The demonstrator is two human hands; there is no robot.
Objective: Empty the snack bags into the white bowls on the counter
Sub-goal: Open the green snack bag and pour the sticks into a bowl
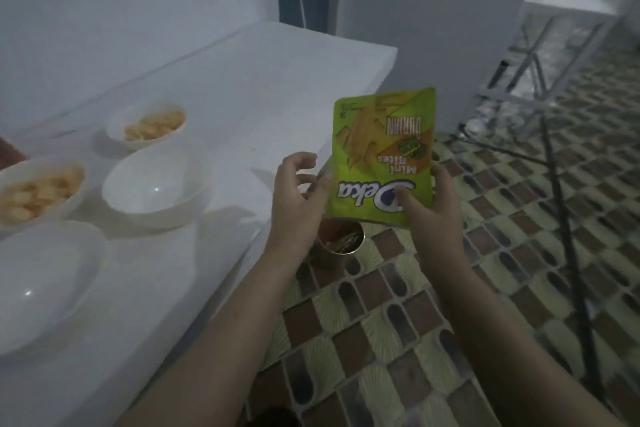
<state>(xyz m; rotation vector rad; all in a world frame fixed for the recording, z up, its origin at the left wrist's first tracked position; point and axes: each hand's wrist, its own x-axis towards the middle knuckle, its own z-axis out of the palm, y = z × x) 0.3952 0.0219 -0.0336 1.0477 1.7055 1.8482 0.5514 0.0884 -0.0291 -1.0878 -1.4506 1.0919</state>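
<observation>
A green and yellow snack bag hangs upside down in front of me, past the counter's right edge. My right hand grips its lower right corner, thumb on the front. My left hand touches the bag's lower left edge with loosely spread fingers. On the white counter stand several white bowls: one with snacks at the far back, one with snacks at the left, a bare one in the middle and a bare one nearest me.
A small metal bin with wrappers inside stands on the patterned tile floor just below the bag, against the counter's side. A metal rack stands at the far right. A dark cable runs across the floor.
</observation>
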